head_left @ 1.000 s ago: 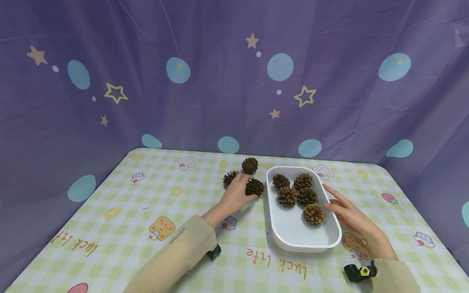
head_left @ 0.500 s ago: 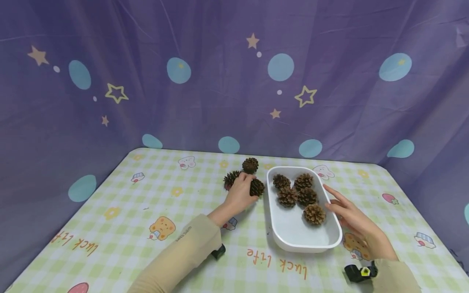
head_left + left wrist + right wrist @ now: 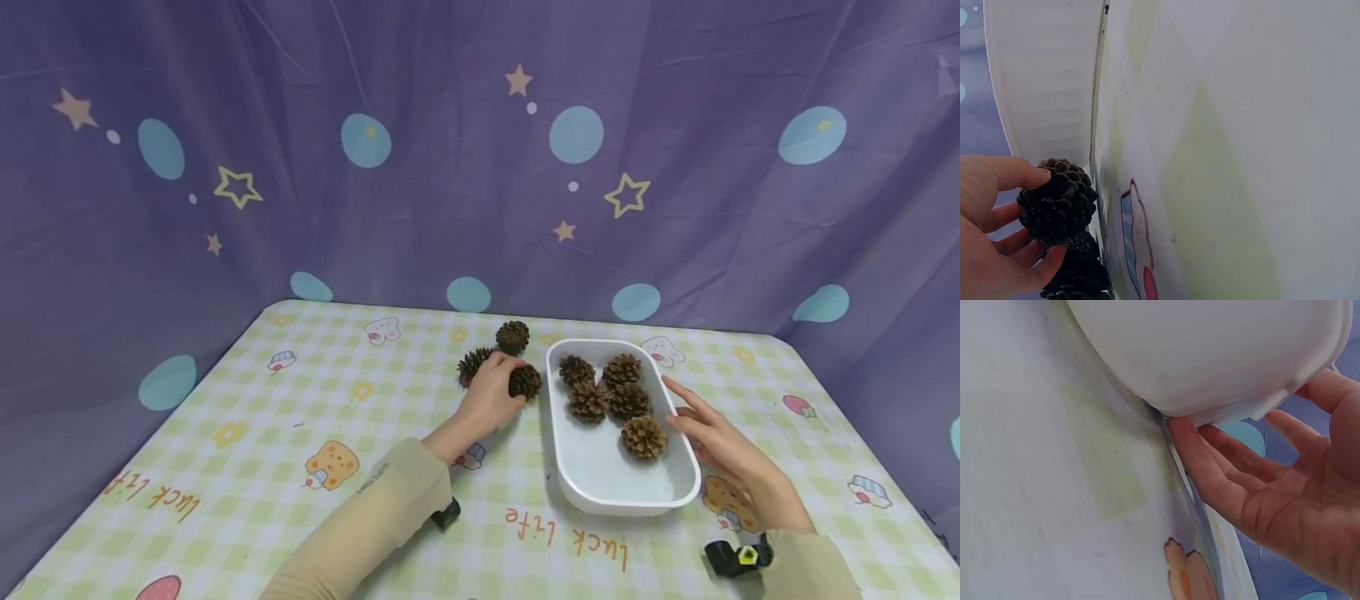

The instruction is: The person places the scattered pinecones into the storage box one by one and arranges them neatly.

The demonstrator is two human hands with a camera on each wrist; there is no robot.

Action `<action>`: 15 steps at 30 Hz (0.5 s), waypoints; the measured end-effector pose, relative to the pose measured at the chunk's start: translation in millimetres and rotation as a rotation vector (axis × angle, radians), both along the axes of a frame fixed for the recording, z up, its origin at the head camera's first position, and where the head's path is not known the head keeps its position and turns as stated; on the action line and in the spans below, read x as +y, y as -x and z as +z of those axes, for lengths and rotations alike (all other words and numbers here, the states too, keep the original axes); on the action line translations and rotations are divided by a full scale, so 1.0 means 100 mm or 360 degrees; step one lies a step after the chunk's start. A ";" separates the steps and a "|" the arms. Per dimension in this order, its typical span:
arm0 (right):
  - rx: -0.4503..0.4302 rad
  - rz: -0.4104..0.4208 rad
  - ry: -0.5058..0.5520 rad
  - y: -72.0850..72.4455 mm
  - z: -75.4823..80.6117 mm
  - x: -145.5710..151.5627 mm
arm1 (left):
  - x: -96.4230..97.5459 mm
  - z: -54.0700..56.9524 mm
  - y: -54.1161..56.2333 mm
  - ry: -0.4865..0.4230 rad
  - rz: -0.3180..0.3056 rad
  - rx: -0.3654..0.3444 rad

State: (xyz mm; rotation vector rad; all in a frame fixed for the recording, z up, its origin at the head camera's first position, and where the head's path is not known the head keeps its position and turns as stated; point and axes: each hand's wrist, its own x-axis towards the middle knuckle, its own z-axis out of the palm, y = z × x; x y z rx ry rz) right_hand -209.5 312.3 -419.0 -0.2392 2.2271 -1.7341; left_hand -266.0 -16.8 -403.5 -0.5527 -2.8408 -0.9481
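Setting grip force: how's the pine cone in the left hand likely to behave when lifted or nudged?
Probably light for its size and stiff: the pine cone looks built of overlapping woody scales. Its knobbly surface should resist slipping from the left hand. Being rounded, it may roll if nudged.

"What blocks the left fingers [image 3: 1004, 216]?"
"The white box [image 3: 607, 475] just right of them, one pinecone [image 3: 473, 364] just left, another pinecone [image 3: 513, 336] beyond."
"Where's room to pass?"
"Farther left, over the wide bench [image 3: 412, 383]."

Head view evenly lit, shadows soft on the worktop [image 3: 255, 508]; wrist views dimmer, greyer, softly focused (left wrist: nearer pinecone [image 3: 1057, 209] almost black underneath).
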 end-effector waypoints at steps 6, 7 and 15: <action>0.0017 0.0012 -0.0006 0.00 0.01 0.01 | -0.03 0.02 0.00 -0.0008 0.0007 0.0015; 0.0016 0.0010 -0.0006 0.00 0.02 0.01 | -0.04 0.02 0.00 -0.0007 0.0005 0.0023; 0.0001 0.0014 -0.0010 -0.01 0.01 0.01 | -0.06 0.04 0.00 0.0019 -0.0020 0.0013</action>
